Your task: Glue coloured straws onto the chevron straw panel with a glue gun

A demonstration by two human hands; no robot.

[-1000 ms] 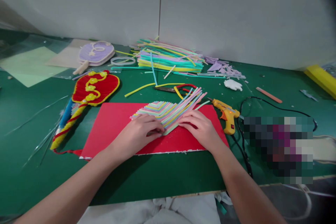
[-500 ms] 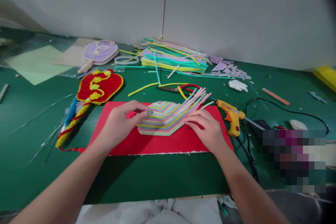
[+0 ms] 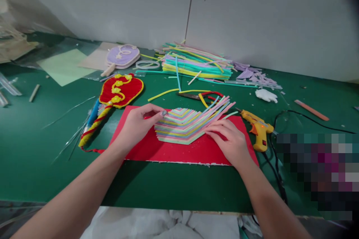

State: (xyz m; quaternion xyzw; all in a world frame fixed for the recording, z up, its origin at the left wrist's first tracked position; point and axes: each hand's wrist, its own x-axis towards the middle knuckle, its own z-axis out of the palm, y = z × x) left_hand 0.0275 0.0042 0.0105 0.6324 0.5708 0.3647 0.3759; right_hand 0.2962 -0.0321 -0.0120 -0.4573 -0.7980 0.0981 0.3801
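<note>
A panel of pastel chenille stems (image 3: 182,129), laid side by side in bent V-shaped rows, rests on a red sheet (image 3: 171,154). Loose stem ends stick out at its upper right. My left hand (image 3: 143,121) is closed at the panel's upper left edge, thumb and index fingertips together. At the lower right edge, my right hand (image 3: 228,138) pinches the panel by the outer pale green stem; its fingers partly cover the stems there. Red-handled scissors (image 3: 193,96) lie behind the panel. A yellow glue gun (image 3: 258,127) lies right of the red sheet.
A red fan with yellow flowers (image 3: 122,91) lies at left, a lilac fan (image 3: 123,55) behind it. A pile of chenille stems (image 3: 196,63) lies by the wall, with purple scraps (image 3: 260,76) beside it. A black cord (image 3: 276,168) runs down the right side.
The view has shifted left, so everything sits farther right in the picture. Both hands keep nearly the same places at the panel's edges; the left fingertips sit slightly higher along its left edge.
</note>
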